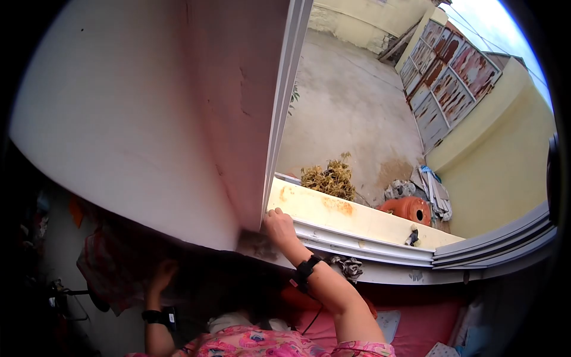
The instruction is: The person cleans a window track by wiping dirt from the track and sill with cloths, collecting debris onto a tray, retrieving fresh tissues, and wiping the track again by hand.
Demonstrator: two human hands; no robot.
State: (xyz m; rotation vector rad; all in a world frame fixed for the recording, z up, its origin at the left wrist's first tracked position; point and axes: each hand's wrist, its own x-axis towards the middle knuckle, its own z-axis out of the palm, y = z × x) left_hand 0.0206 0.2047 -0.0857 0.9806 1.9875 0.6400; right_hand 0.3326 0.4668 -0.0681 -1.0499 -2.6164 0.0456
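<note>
- Pink patterned clothing [256, 344] lay nearest the head camera, along the bottom of the frame.
- Just left of centre, the right hand [282, 229] reached up to the window frame [283, 104], at the corner where its upright met the window track [369, 243].
- Its fingers [277, 213] were curled and bunched close together against that corner; whether they pinched anything, I could not tell.
- At lower left, the left hand [162, 276] hung in shadow beside a red-and-white cloth [98, 256]; I could not tell whether its fingers were spread or closed, or touching the cloth.
- Knuckles could have scraped on the metal edges if the right hand slipped in that tight corner.
- A black wristband [304, 272] sat close to the sill's edge and could have caught there if the forearm dropped.
- One grey crumpled item [348, 269] lay just beside that forearm; a sideways sweep could have knocked it down.
- Hidden or unclear: the right palm's underside, what the grey item was, and most of the dark lower left. Black edges cut off the frame's corners.
</note>
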